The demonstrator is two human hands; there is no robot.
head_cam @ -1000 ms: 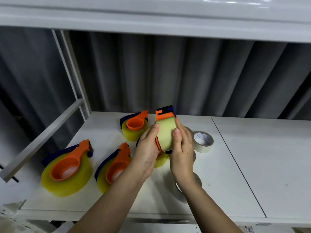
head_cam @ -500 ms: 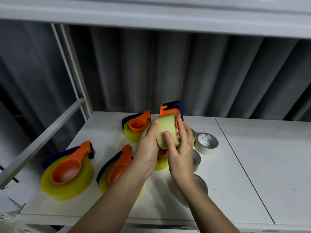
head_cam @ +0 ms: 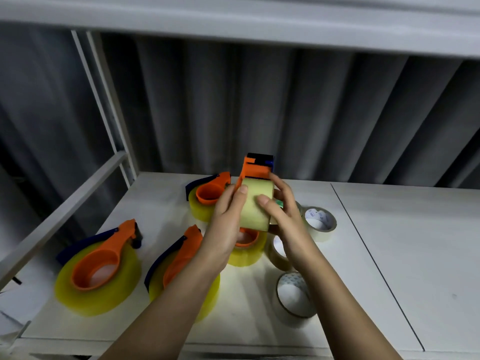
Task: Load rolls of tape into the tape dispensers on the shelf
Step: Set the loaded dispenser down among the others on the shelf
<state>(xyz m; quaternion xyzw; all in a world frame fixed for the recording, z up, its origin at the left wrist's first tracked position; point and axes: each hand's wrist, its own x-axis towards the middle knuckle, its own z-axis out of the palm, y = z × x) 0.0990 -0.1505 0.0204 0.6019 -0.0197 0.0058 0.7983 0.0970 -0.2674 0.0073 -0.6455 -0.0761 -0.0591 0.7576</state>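
Both hands, left hand (head_cam: pixel 228 216) & right hand (head_cam: pixel 285 216), grip tape roll (head_cam: pixel 255 203) in dispenser (head_cam: pixel 255 167); roll prob. slips off-hub if squeezed unevenly.

Two bare forearms, hands (head_cam: pixel 228 227) (no sleeves visible)

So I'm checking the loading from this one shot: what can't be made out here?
- Head view: whether the held roll is seated in its dispenser; left hand and right hand cover its sides.
- Dispenser beneath: mostly hidden by hands.
- Label print on the loose roll: too small.
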